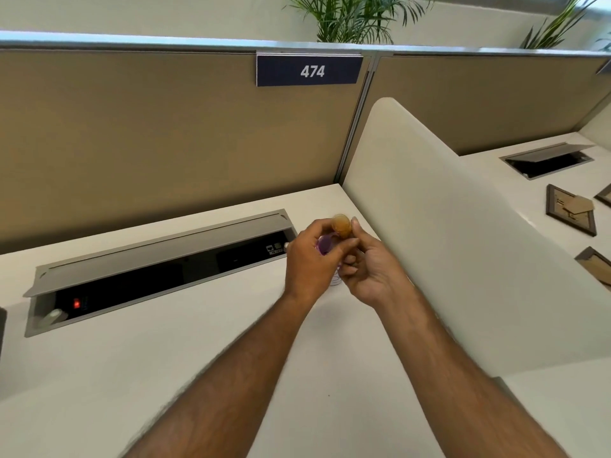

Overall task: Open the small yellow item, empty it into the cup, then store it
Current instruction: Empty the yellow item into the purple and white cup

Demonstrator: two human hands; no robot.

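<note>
A small yellow-orange container (341, 225) is held up between the thumb and fingers of my right hand (367, 266), its open end facing away from me. My left hand (309, 256) is closed around a purple round piece (325, 244), which looks like a lid, just left of the container. Under both hands a bit of a clear cup (335, 280) with faint markings shows on the white desk; most of it is hidden by my fingers. Whether anything is inside the container cannot be seen.
An open grey cable tray (158, 256) with sockets and a red light runs along the desk's back left. A white divider (463, 242) rises on the right. Beyond it lie picture frames (570, 209) and another tray. A tan partition stands behind.
</note>
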